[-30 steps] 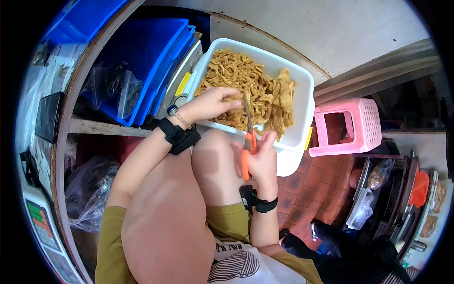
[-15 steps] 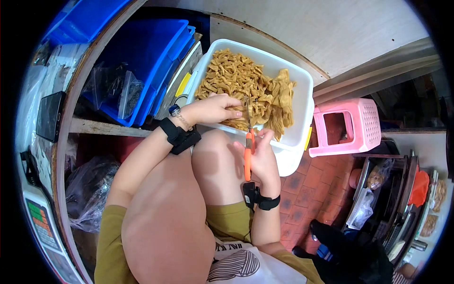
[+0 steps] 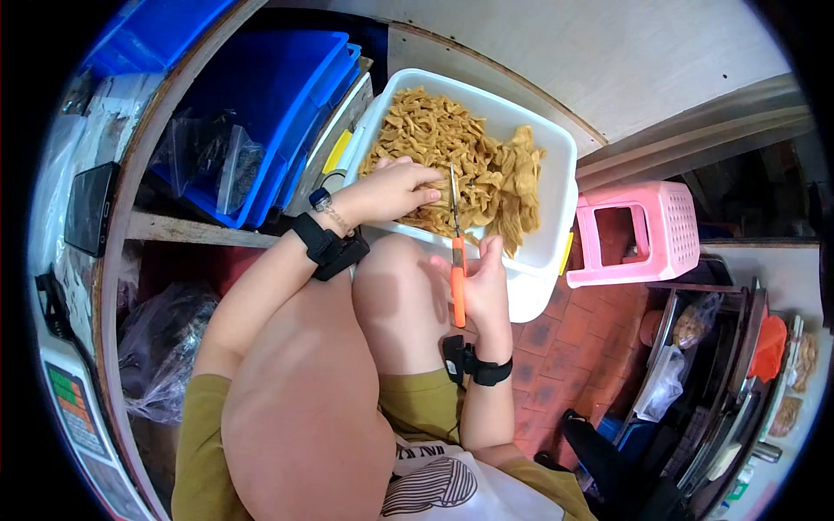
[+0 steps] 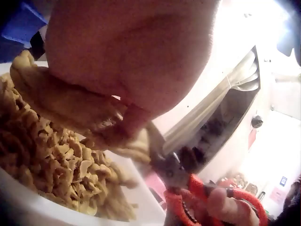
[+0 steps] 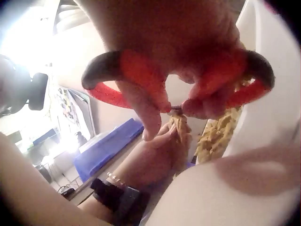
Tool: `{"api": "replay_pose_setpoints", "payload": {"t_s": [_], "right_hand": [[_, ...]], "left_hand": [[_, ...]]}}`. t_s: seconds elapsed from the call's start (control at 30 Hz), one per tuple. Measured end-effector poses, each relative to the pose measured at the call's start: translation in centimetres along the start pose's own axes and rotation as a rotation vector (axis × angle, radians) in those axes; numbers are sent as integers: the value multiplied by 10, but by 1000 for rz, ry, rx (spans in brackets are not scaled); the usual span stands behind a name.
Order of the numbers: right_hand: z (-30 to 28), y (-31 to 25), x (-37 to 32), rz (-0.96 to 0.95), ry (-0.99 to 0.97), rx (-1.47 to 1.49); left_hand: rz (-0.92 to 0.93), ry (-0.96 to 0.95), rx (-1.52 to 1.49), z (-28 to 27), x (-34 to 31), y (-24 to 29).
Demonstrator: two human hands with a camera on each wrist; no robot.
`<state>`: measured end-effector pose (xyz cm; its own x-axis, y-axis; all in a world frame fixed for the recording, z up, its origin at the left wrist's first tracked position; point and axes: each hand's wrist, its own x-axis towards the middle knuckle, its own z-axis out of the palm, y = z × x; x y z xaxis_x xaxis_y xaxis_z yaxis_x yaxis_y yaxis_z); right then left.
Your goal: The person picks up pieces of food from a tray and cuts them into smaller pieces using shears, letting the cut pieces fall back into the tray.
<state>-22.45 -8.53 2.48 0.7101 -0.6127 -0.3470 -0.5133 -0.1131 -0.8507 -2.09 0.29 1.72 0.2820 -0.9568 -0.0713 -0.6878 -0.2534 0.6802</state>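
Note:
My left hand (image 3: 395, 193) pinches a long, soft yellow-brown strip (image 4: 66, 101) above a white tub (image 3: 486, 97). In the tub lie a heap of short cut pieces (image 3: 430, 122) and, to the right, longer pieces (image 3: 521, 191) of the same stuff. My right hand (image 3: 486, 291) holds orange-handled scissors (image 3: 459, 278), thumb and fingers through the loops. The right wrist view shows the two handles (image 5: 141, 70) spread apart. In the left wrist view, the blades (image 4: 170, 170) are right at the strip's end, close to my left fingers.
The tub rests close against my knees. A pink plastic stool (image 3: 673, 230) stands to its right on red floor tiles (image 3: 556, 347). Blue crates (image 3: 269, 113) with small plastic bags sit on the left shelf. A dark-clad leg (image 3: 599, 451) is at lower right.
The scissors have turned in my right hand, so their handles now look edge-on in the head view. My left hand has shifted only slightly. The dark-clad leg at lower right has moved.

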Motion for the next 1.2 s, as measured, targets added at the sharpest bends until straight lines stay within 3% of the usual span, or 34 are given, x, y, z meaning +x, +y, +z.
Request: {"api": "replay_pose_setpoints", "payload": {"t_s": [0.13, 0.2, 0.37, 0.47, 0.57, 0.7, 0.77, 0.97, 1.07, 1.2], "right_hand": [[5, 17, 8, -38, 92, 21], [2, 15, 7, -151, 169, -29], [-4, 12, -1, -139, 138, -157], [-5, 14, -1, -98, 97, -204], [-3, 19, 1, -92, 95, -203], [0, 20, 0, -134, 108, -143], [1, 20, 1, -143, 107, -149], [1, 11, -3, -98, 66, -110], [1, 11, -3, -99, 54, -119], [4, 15, -2, -156, 87, -132]], "left_hand": [[-103, 124, -70, -2, -1, 0], [-110, 141, -73, 1, 3, -8], [-186, 131, -642, -1, 8, -8], [-145, 221, -774, 12, 12, -23], [-94, 73, -770, 6, 11, -20], [-67, 15, -704, 2, 10, -15], [-41, -4, -457, 1, 11, -17], [-36, -127, -638, 4, 11, -15], [42, -83, -548, 6, 8, -13], [-29, -182, -479, -4, 7, -2]]}}
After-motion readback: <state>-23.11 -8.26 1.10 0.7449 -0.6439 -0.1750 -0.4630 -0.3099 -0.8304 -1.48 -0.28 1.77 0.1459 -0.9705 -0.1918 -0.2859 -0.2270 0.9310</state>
